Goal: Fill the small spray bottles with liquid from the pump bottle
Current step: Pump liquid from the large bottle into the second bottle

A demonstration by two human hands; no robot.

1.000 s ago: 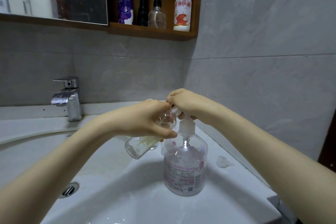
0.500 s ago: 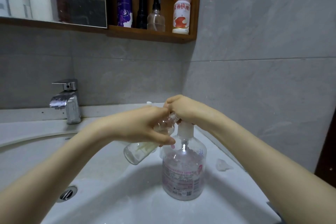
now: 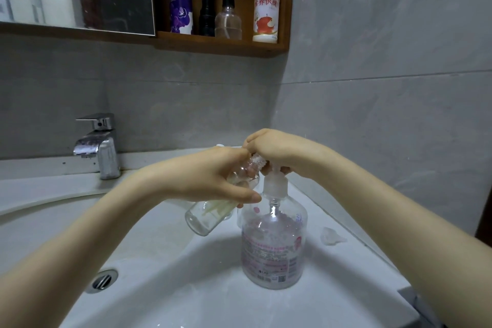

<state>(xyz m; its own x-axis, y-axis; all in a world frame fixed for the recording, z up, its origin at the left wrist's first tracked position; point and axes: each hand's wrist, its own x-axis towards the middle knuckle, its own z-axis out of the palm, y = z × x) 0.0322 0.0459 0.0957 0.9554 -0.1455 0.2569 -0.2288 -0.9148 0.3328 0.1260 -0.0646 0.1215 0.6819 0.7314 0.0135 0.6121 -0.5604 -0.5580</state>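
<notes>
Small spray bottle (image 3: 205, 217) is held tilted over the sink (image 3: 159, 261), neck raised to the right, meeting the spout of the pump bottle (image 3: 273, 245), which stands upright in the basin's right part. Left hand (image 3: 213, 176) fingers are curled round the small bottle; right hand (image 3: 279, 149) fingers are curled over the pump top. Filling is judged early: little liquid is discernible, and the level cannot be read. Topping up and capping are left to do. A clear plastic piece (image 3: 331, 235) lies near on the right rim. The wall stands close on the right; the faucet (image 3: 98, 146) is well apart, far left; open basin is available near and left.
</notes>
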